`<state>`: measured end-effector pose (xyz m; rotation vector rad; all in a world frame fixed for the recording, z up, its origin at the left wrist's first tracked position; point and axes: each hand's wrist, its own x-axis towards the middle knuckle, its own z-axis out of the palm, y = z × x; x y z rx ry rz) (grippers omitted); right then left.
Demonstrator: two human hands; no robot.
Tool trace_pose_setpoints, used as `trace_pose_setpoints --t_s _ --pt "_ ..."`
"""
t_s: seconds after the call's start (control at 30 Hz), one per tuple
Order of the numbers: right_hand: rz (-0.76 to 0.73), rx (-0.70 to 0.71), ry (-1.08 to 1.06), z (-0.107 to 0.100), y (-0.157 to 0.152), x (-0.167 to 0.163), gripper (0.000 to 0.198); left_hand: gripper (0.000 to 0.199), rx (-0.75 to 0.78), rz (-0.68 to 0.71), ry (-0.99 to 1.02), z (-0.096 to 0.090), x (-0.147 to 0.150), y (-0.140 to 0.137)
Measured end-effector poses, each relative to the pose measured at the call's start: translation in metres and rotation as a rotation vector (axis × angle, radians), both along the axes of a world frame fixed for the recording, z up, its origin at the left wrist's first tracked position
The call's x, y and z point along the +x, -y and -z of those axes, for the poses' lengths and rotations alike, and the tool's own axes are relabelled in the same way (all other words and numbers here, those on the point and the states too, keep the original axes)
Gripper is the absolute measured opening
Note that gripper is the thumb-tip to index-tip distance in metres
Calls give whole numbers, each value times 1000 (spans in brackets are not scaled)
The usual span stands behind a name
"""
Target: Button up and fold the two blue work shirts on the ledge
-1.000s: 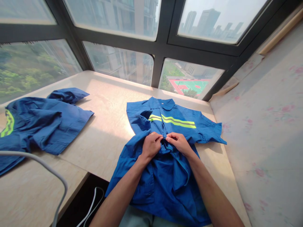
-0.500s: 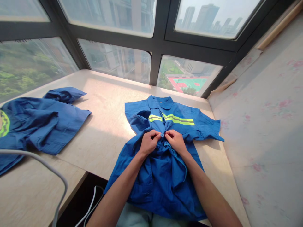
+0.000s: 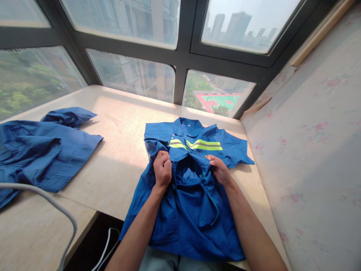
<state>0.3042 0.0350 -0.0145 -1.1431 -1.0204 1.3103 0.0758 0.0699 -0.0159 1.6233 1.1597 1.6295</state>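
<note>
A blue short-sleeved work shirt (image 3: pixel 197 214) with yellow-and-grey reflective bands lies in front of me, collar toward the window and hem over the near edge. My left hand (image 3: pixel 163 168) is closed in a fist around the left front edge, just below the band. With fingers pinched, my right hand (image 3: pixel 218 168) grips the opposite front edge. Between the hands the front gapes, and the inside of the cloth shows. A button (image 3: pixel 173 186) sits on the left edge below my left hand.
Another blue garment (image 3: pixel 42 150) lies crumpled on the pale tabletop (image 3: pixel 113 150) at left. A grey cable (image 3: pixel 56 205) arcs across the lower left, and white cords (image 3: pixel 105 244) hang in the dark gap. Windows border the far side; a flowered wall (image 3: pixel 307 150) stands at right.
My hands have moved apart from the button at the middle, pulling the two front edges away from each other. The shirt front has opened. The view has shifted slightly.
</note>
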Motion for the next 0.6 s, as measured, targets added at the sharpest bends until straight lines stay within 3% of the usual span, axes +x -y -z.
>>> trace_pose_setpoints --t_s 0.13,0.2,0.3,0.37,0.47,0.6 --pt "-203 -77 257 -7 4 9 32 14 116 -8 -171 -7 3 2" --pt "-258 -73 331 -9 5 12 35 11 107 70 -210 -11 9 -3" --pt "-348 -77 369 -13 7 14 35 32 -19 300 -358 -11 20 -18" --pt "-381 -90 379 -16 7 14 33 35 -127 366 -540 -7 28 -27" --pt "-380 -116 427 -19 7 16 29 26 -177 316 -767 2 37 -32" --pt "-346 -144 587 -18 5 20 24 11 -144 294 -858 13 41 -28"
